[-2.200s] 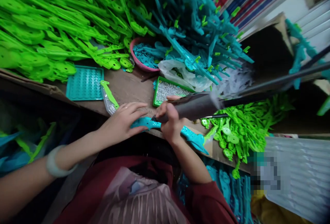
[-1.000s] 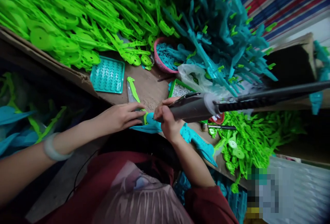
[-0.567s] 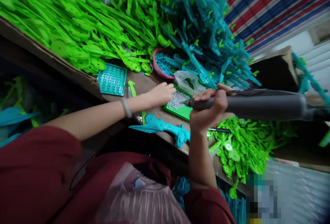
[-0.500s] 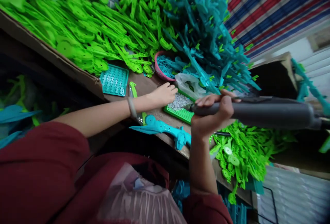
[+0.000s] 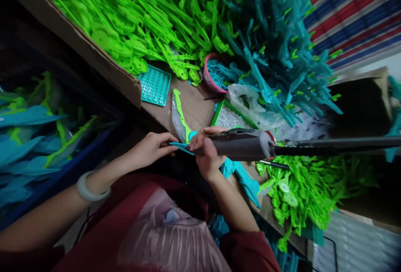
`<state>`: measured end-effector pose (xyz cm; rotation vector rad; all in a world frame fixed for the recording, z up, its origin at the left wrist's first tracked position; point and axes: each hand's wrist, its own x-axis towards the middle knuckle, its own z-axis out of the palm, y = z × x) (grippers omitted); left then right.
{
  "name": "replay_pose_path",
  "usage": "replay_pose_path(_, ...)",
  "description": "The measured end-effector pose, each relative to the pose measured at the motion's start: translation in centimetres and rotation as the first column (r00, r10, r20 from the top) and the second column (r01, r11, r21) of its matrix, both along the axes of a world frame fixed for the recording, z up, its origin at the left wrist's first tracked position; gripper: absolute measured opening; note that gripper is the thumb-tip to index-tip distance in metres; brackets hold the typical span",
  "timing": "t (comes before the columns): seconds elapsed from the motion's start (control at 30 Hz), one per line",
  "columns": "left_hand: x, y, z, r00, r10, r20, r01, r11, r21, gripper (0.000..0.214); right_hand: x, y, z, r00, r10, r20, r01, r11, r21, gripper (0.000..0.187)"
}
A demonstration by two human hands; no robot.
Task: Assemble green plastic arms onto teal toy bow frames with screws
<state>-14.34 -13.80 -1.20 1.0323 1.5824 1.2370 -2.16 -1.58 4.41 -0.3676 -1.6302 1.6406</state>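
My left hand (image 5: 153,148) pinches the pointed end of a blue plastic part (image 5: 180,145) between thumb and fingers. Wrapped around a dark grey electric screwdriver (image 5: 241,144) is my right hand (image 5: 207,155), with the tool lying nearly level and its front end over the blue part. The bit and the contact point are hidden by the right hand. Just beyond the hands lies a green tray (image 5: 216,118) of small silvery screws (image 5: 232,115). Another length of blue plastic (image 5: 246,178) shows behind my right forearm; whether it joins the held part cannot be made out.
Lime-green plastic parts (image 5: 125,21) heap at the back left, and more (image 5: 300,188) lie at the right. Blue parts (image 5: 266,54) pile up behind a pink bowl (image 5: 208,75). A teal studded tray (image 5: 156,85) sits by the cardboard edge (image 5: 136,92). A blue crate (image 5: 62,171) stands left.
My left hand has left the screw tray and come back to grip the blue part's tip. The screwdriver has moved left and down, over that part. The view has shifted too.
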Motion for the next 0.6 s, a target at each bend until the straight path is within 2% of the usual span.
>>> replay_pose_path(0.13,0.1,0.5,-0.2,0.999,0.014,0.030,-0.016,0.998,0.053,0.027,0.0,-0.1,0.0,0.996,0.042,-0.074,-0.040,0.999,0.037,0.020)
replay_pose_path(0.27,0.0,0.7,-0.5,0.991,0.046,0.123,-0.057,0.995,0.088,0.029,-0.1,-0.2,0.0,0.998,0.025,-0.059,-0.022,0.999,0.044,0.019)
replay_pose_path(0.37,0.0,1.1,-1.0,0.985,0.059,0.160,-0.074,0.993,0.090,0.030,-0.2,0.0,0.2,0.997,-0.012,-0.081,0.017,0.998,0.066,0.022)
replay_pose_path(0.5,-0.1,1.5,-1.3,0.978,0.067,0.199,-0.084,0.993,0.080,0.026,-0.5,0.6,0.1,0.995,0.015,-0.102,-0.008,0.998,0.069,0.022)
replay_pose_path(0.6,0.0,1.5,-1.4,0.971,0.069,0.230,-0.085,0.994,0.064,0.026,-0.7,0.9,-0.3,0.998,0.015,-0.057,-0.011,0.998,0.069,0.026)
